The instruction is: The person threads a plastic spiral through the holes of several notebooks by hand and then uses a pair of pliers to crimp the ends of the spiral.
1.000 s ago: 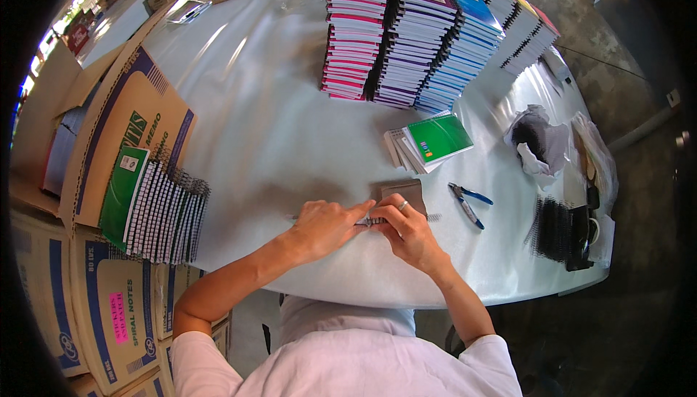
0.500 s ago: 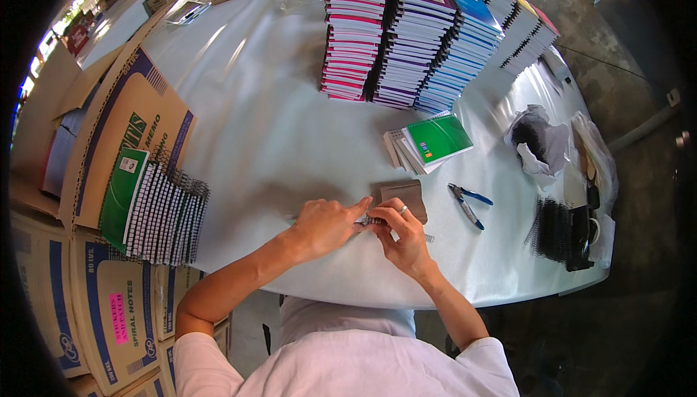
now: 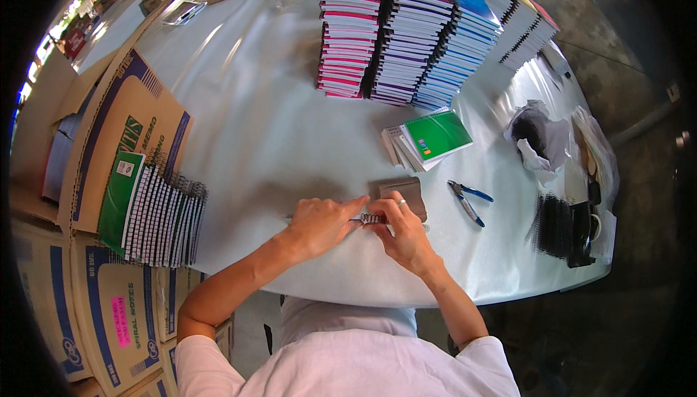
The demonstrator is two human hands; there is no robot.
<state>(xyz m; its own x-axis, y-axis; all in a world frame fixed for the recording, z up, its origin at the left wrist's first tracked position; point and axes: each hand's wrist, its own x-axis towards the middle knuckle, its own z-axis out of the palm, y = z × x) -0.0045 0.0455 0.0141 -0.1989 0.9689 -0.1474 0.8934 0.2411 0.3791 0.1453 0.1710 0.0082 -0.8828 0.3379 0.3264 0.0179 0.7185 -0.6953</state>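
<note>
My left hand (image 3: 319, 224) is closed around a thin rod-like piece, whose tip shows past the fingers toward the right; most of it is hidden. My right hand (image 3: 406, 241), with a ring on one finger, pinches a small dark spiral binding coil (image 3: 372, 218). The coil lines up with the rod's tip between both hands. Just beyond my right fingers lies a brown flat block (image 3: 410, 199). Cutting pliers (image 3: 468, 203) with blue handles rest to its right. Farther back, a green-covered spiral notebook (image 3: 439, 135) tops a small pile of pages.
Tall stacks of notebooks, pink (image 3: 348, 41), purple (image 3: 406, 41) and blue (image 3: 461, 41), stand at the back. Left are a row of spiral notebooks (image 3: 163, 215) and cardboard boxes (image 3: 116, 310). At right sit crumpled paper (image 3: 541, 139) and a bundle of black coils (image 3: 552, 228).
My left index finger has drawn back slightly to the left, and more of the coil shows between my hands. The rest of the table is as before, with the view shifted slightly.
</note>
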